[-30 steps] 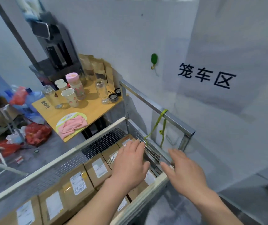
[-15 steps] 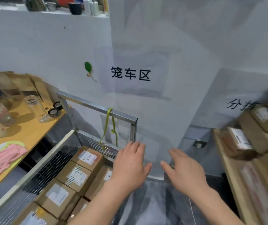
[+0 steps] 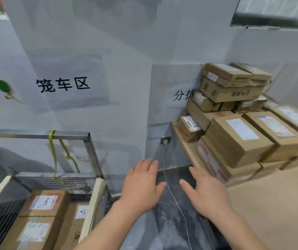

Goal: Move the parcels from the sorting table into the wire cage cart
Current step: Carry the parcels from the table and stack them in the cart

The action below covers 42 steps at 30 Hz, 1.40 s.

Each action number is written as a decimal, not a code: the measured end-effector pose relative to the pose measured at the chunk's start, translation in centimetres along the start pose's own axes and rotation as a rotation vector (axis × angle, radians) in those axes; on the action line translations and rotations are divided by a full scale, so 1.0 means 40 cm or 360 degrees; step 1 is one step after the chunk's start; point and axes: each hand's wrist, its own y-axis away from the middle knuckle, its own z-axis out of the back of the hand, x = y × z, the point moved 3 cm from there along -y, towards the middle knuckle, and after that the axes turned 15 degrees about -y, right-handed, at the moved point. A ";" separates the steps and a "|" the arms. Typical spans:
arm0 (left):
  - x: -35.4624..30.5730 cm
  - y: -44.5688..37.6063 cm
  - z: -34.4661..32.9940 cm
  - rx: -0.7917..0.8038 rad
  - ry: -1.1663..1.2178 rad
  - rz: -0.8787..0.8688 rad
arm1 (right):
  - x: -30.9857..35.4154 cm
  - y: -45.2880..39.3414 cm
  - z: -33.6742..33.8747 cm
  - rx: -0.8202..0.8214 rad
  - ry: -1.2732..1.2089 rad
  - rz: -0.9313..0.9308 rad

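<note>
Both forearms stretched forward over the dark floor, left hand (image 3: 141,184) palm down with fingers straight and empty, right hand (image 3: 205,192) likewise flat and empty, stacked parcels (image 3: 238,134) on the sorting table (image 3: 274,204) at right, wire cage cart (image 3: 90,201) at lower left with boxes inside

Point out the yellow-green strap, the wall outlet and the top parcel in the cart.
yellow-green strap (image 3: 51,139): head view, where it loops over the cart's metal rail.
wall outlet (image 3: 165,140): head view, its front plate.
top parcel (image 3: 45,202): head view, the white label on its upper face.
</note>
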 end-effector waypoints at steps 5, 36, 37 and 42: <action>-0.126 -0.063 0.023 -0.0001 -0.0007 -0.0155 | -0.120 0.008 0.089 -0.0107 0.0021 -0.0131; -0.617 -0.537 -0.008 0.0335 0.0281 0.0013 | -0.589 -0.433 0.415 -0.0295 -0.0246 -0.0106; -0.616 -0.539 -0.010 0.0330 0.0291 0.0022 | -0.591 -0.435 0.410 -0.0301 -0.0241 -0.0114; -0.614 -0.548 -0.018 0.0316 0.0426 0.0074 | -0.604 -0.446 0.400 -0.0361 -0.0252 -0.0147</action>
